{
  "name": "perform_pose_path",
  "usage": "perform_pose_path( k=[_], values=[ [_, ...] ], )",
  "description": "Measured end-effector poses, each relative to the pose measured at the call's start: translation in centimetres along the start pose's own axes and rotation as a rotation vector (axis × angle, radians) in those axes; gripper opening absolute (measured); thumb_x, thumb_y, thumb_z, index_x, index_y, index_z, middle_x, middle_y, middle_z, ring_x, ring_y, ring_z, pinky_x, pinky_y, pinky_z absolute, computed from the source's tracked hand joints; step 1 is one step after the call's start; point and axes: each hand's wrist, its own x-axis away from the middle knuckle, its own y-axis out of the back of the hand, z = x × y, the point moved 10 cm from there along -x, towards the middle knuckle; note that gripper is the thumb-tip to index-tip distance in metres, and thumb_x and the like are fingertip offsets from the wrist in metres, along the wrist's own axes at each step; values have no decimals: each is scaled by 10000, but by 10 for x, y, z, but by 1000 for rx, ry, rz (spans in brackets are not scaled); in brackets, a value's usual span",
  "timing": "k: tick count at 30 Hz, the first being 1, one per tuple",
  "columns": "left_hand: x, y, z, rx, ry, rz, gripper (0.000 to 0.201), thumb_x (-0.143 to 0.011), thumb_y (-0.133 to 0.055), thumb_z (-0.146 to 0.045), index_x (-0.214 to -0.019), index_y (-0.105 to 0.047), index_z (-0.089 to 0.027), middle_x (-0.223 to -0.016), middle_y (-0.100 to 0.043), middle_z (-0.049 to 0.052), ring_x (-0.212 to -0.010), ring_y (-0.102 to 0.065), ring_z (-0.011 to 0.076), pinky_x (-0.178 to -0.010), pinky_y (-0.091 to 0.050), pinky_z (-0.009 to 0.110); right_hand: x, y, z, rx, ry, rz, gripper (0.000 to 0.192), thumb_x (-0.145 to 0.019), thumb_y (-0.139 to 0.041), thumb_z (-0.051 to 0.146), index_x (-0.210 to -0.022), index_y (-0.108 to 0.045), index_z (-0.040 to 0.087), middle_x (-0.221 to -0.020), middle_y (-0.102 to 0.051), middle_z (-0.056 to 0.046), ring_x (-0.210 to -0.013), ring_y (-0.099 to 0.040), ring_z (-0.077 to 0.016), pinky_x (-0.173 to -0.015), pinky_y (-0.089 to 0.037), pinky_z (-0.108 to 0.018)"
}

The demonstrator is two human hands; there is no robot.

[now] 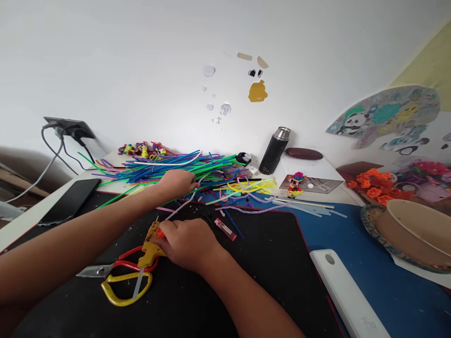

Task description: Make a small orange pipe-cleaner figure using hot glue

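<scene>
Head view: yellow glue gun (pixel 151 244) with orange trigger lies on black mat (pixel 246 281), right hand (pixel 186 244) clenched around it. Left hand (pixel 176 183) rests on pile of coloured straws (pixel 169 168), fingers curled; grip cannot be told. One pair of scissors (pixel 120 277) touches the gun. One flask (pixel 274 150), one phone (pixel 70 201).
</scene>
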Motion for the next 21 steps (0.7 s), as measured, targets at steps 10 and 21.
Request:
perform_pose_path(
  k=[10,21],
  values=[
    [-16,-4,-1,126,23,-11,553,-993,-457,-606,-815,-796,-207,-879,-800,147,-828,-732,319,-661,-456,341,0,-4,-1,12,9,-1,368,-1092,-578,506,-1198,-660,163,-1003,-829,-100,-840,-818,-281,-588,-524,-302],
    [-33,4,4,190,39,-37,260,-872,-575,-348,-899,-801,-224,-925,-823,68,-801,-721,256,-608,-408,301,0,-3,1,16,17,-7,358,-1089,-585,495,-1207,-654,163,-1011,-828,-88,-840,-817,-294,-603,-563,-340]
  ],
)
